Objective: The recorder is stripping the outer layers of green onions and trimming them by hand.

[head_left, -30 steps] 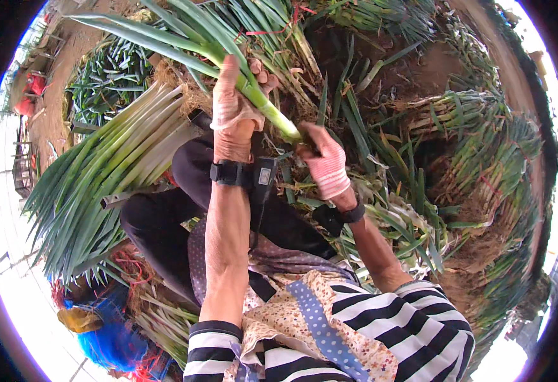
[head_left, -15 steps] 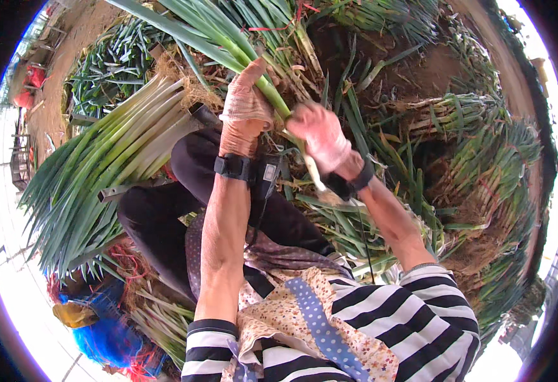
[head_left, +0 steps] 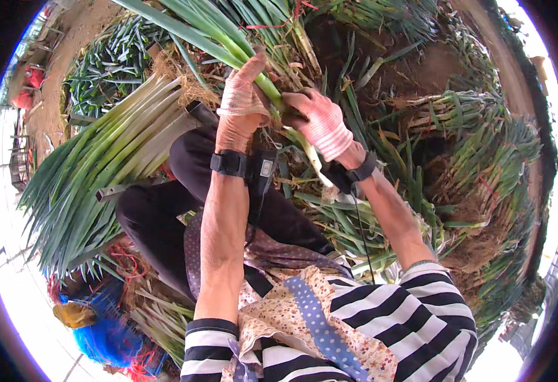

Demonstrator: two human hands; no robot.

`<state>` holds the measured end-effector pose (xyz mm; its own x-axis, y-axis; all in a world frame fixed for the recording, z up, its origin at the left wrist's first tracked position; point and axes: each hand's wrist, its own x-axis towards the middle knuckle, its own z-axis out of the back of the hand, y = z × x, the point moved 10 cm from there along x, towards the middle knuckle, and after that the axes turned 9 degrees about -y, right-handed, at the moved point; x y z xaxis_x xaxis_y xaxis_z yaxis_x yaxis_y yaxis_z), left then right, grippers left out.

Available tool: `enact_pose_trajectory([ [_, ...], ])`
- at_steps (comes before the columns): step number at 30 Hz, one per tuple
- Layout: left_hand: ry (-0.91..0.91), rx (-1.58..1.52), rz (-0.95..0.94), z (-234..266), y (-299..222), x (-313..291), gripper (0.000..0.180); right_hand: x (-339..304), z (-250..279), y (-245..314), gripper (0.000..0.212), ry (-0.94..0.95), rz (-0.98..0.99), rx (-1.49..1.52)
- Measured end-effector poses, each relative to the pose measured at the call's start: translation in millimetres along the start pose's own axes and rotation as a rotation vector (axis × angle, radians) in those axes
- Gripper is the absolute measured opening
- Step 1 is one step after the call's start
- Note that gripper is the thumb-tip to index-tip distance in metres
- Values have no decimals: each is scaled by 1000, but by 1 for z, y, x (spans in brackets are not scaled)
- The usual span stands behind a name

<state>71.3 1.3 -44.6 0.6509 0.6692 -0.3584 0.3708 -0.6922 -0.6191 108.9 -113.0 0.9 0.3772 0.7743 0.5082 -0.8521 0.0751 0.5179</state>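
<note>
A long green onion (head_left: 268,88) slants between my gloved hands, its green leaves reaching to the upper left and its white root end hanging low on the right. My left hand (head_left: 243,95) is closed around the stalk where the leaves begin. Just below it, my right hand (head_left: 319,121) has its fingers bent against the same stalk, at the outer leaf layer. The fingertips are partly hidden behind the stalk. Under the right wrist the pale root end (head_left: 322,173) shows, hanging over loose leaf scraps.
To the left lies a big pile of cleaned green onions (head_left: 126,137) on a metal frame (head_left: 110,193). Tied bundles (head_left: 482,137) cover the right side. Stripped leaves (head_left: 355,223) litter the ground beside my legs. A blue bag (head_left: 110,340) sits at the lower left.
My right hand, blurred earlier, has turned and settled against the stalk, its fingers now bent there. The left hand keeps its hold and has barely shifted.
</note>
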Motion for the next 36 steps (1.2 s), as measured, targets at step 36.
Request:
enact_pose_trajectory([
  [36, 468, -348, 27, -13, -27, -8, 57, -73, 39, -35, 52, 169, -227, 170],
])
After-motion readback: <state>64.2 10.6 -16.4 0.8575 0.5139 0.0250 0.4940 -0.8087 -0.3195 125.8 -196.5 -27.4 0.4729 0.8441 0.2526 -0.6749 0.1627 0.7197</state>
